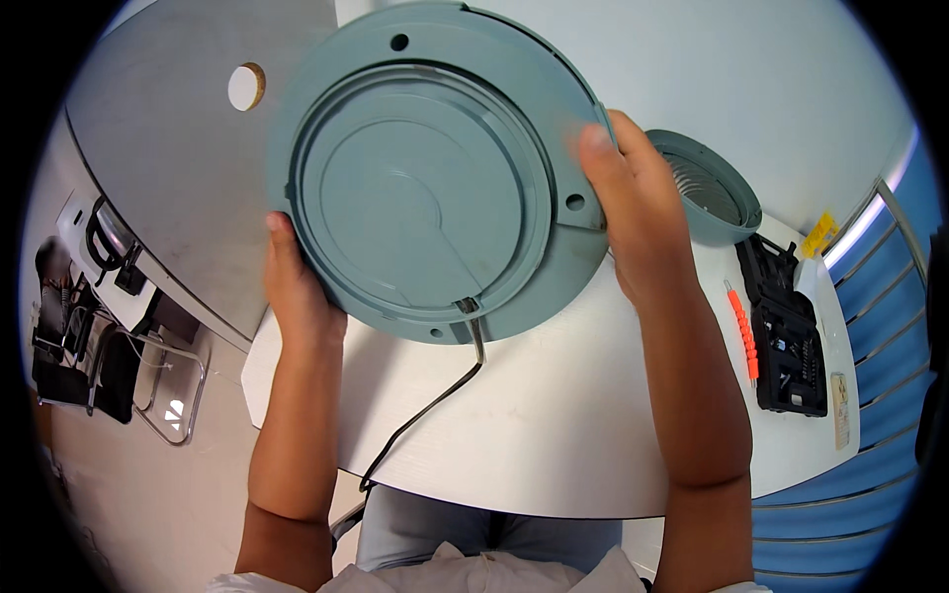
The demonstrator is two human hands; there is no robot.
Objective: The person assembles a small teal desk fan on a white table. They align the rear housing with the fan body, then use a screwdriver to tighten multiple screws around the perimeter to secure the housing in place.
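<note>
Between my two hands a large round grey-green plastic base [415, 198] is held up above the white table, its flat ringed face turned toward me. My left hand [297, 296] grips the lower left rim, thumb on the face. On the right rim my right hand [638, 198] is closed, its thumb over the edge near a screw hole; the thumb is slightly blurred. A black power cord [425, 410] leaves the base at its bottom and hangs down past the table's front edge. The fingers behind the base are hidden.
A grey-green round part with a ribbed inside [712, 188] sits at the right. Near it lie an open black tool case [786, 336], an orange flexible shaft [741, 331] and a yellow piece [819, 235]. Metal rails [890, 336] run beyond the right edge; a chair [109, 381] stands far left.
</note>
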